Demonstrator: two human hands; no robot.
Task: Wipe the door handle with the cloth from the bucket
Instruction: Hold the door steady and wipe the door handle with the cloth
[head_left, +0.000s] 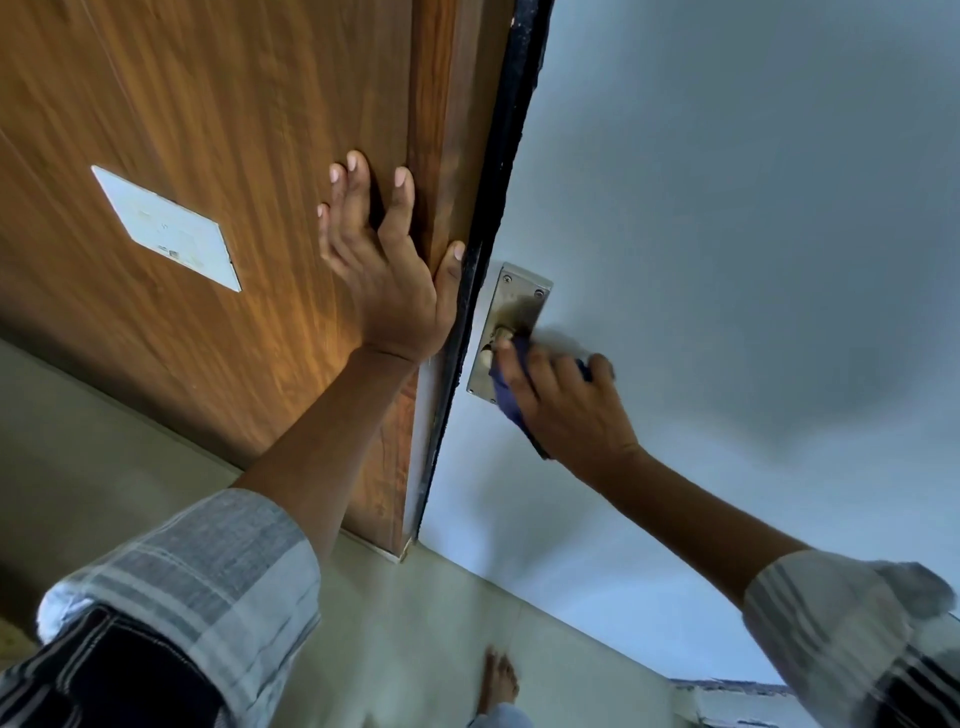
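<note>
- The left hand (387, 270) lies flat and open against the wooden door (218, 130), fingers spread and pointing up, gripping nothing.
- Its thumb rests along the door's edge, next to the black strip (498, 197) that runs down that edge.
- The right hand (563, 405) is closed around a dark blue cloth (511, 405), pressing it onto the handle (493, 345).
- The cloth is bunched under the palm; a fold sticks out below the fingers and a corner trails toward the wrist.
- The handle sits on a metal plate (511, 306) fixed with screws to the pale blue face (727, 208), just right of the black strip.
- Only the round stub of the handle near the plate shows; the rest is hidden under the cloth and fingers.
- The plate's upper half is bare and carries a dark smudge above the stub.
- A white rectangular label (166, 228) is stuck on the wood, well left of the left hand.
- Both forearms are bare, with grey-and-white checked sleeves (208, 561) rolled up near the elbows.
- Below, a pale tiled floor (415, 649) meets the bottom of the door, and a bare foot (501, 680) stands on it near the lower edge of the view.
- The right hand and cloth are slightly blurred.
</note>
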